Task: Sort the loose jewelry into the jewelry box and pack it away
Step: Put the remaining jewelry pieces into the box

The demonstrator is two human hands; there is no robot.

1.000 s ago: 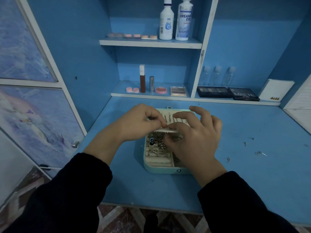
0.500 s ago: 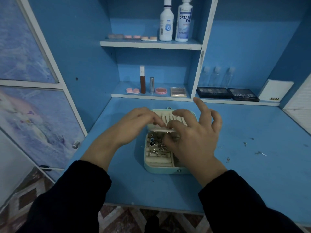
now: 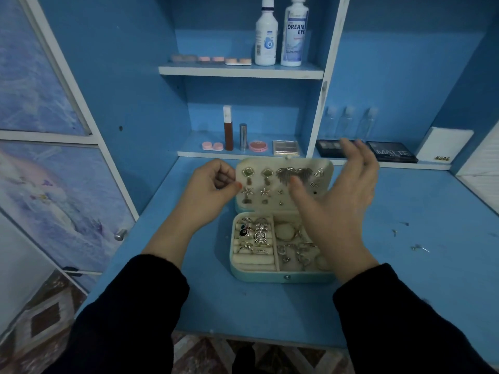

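The mint jewelry box [image 3: 280, 278] lies open on the blue desk. Its lid [image 3: 270, 161] is tipped back, and several earrings are pinned to the cream lining. Rings [image 3: 256, 236] sit in the base's left rolls, and hoops and charms fill the right compartment. My left hand [image 3: 208, 193] is beside the lid's left edge with its fingers curled and its thumb tip at that edge. My right hand [image 3: 337, 206] hovers over the box's right half with its fingers spread. It is blurred and holds nothing. Small loose jewelry pieces [image 3: 420, 248] lie on the desk to the right.
Behind the box a low shelf [image 3: 243, 153] holds lens cases, lipsticks and compacts. Dark eyeshadow palettes [image 3: 391, 155] and a white box [image 3: 445, 144] lie to its right. Two solution bottles [image 3: 280, 33] stand on the upper shelf. A cabinet door [image 3: 54, 184] is on the left.
The lid that both hands pinched over the box has swung back and now lies open. My right hand has lifted off and spread, and my left hand has drawn to the lid's left edge.
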